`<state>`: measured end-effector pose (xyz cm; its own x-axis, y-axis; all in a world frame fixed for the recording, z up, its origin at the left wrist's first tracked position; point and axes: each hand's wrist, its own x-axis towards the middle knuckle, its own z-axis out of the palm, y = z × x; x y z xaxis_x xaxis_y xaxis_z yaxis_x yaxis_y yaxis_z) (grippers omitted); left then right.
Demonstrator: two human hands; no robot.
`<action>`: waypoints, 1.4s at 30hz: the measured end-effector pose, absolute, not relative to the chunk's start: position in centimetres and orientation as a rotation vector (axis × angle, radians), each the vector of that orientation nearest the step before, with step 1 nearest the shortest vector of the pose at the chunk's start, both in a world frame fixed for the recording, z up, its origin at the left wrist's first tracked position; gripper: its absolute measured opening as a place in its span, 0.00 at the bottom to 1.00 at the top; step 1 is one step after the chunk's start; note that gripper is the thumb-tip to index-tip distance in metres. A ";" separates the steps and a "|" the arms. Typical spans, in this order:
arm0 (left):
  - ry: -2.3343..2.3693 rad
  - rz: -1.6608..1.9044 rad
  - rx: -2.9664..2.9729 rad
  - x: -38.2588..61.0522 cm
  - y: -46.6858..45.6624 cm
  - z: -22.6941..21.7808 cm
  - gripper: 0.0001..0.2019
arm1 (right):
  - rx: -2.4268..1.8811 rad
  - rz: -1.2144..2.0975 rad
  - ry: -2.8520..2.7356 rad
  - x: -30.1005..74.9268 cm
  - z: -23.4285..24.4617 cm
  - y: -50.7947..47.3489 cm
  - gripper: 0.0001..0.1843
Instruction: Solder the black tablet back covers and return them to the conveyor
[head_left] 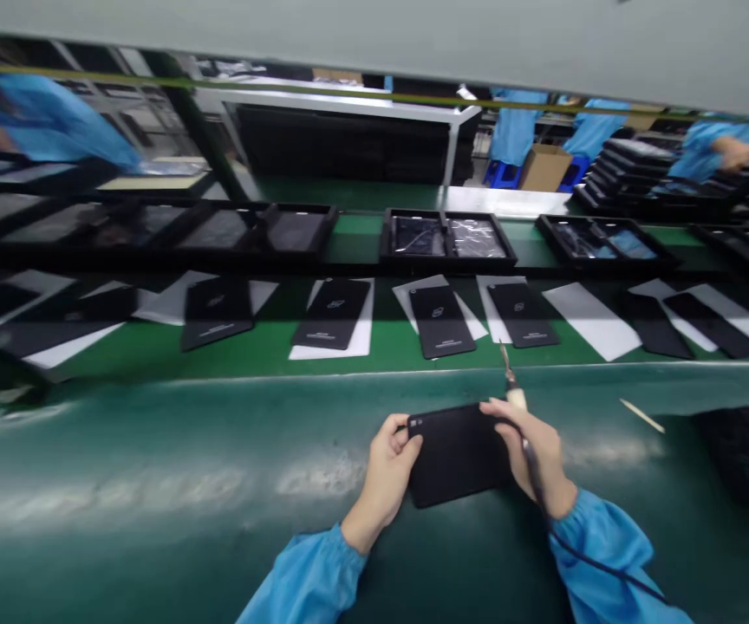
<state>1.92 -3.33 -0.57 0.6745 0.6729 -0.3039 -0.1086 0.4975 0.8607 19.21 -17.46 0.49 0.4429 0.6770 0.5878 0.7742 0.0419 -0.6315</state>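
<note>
Above the green work mat, a flat black tablet [456,455] with a small camera mark in one corner is held slightly tilted. My left hand [391,464] pinches its left edge, thumb on the face. At the opposite side, my right hand [537,455] is closed around a soldering iron [516,394], whose metal tip points up and away. Fingers of that hand also rest at the tablet's upper right edge. A dark cord [582,559] runs from the iron down along my right sleeve. The underside of the tablet is hidden.
Beyond the mat, several black back covers [443,321] lie on white sheets [592,321] along a green belt. Black trays [449,238] line its far side. A thin stick [642,416] and a dark bundle [748,455] lie right. Blue-clad people work behind; a shelf overhangs.
</note>
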 end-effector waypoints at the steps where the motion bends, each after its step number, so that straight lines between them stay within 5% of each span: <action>1: 0.689 0.518 0.944 2.0 -3.3 -0.6 0.19 | -1.736 -0.159 -1.353 20.0 0.3 -17.1 0.14; 8: 0.672 0.377 1.004 2.3 -2.6 -1.0 0.24 | -1.946 -0.264 -1.499 24.9 -0.8 -16.9 0.12; 23: 0.736 0.465 0.997 2.2 -3.0 -0.2 0.23 | -2.348 -0.681 -0.591 48.5 5.7 -21.5 0.14; 34: 0.726 0.444 0.970 1.7 -2.4 -1.1 0.24 | -2.440 -0.369 -1.043 41.7 -3.2 -13.8 0.21; 42: 0.704 0.469 0.960 1.8 -2.9 -0.6 0.23 | -2.548 -0.328 -1.113 42.0 -3.7 -14.3 0.19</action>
